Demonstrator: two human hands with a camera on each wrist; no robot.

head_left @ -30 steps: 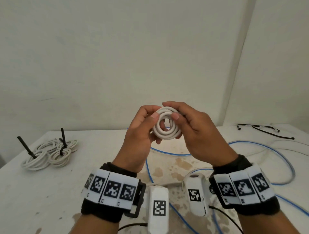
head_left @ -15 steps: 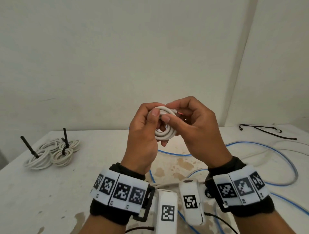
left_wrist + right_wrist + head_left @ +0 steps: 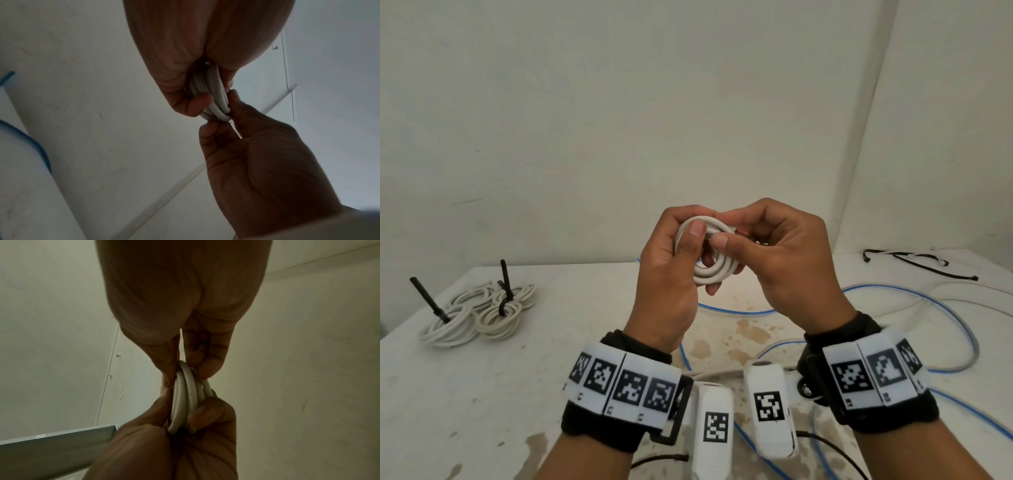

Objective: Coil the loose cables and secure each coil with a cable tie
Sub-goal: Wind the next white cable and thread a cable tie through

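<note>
Both hands hold a small white cable coil (image 3: 714, 270) up in the air above the table (image 3: 482, 394). My left hand (image 3: 674, 260) grips the coil's left side, thumb over its front. My right hand (image 3: 774, 253) pinches the coil's right side, where a cut end with a reddish tip (image 3: 741, 233) sticks out. Seen edge-on, the coil (image 3: 216, 97) shows several turns pressed between the fingers, and it appears the same way in the right wrist view (image 3: 189, 395). Black cable ties (image 3: 914, 263) lie at the table's far right.
Two tied white coils (image 3: 479, 311) with black tie tails sticking up lie at the left of the table. A loose blue cable (image 3: 893, 291) and a white cable (image 3: 983, 291) sprawl across the right side. Walls meet in a corner behind.
Both hands have lifted the coil a little and turned it. The right hand shifted from covering the coil's front to pinching its right side, exposing the cut end.
</note>
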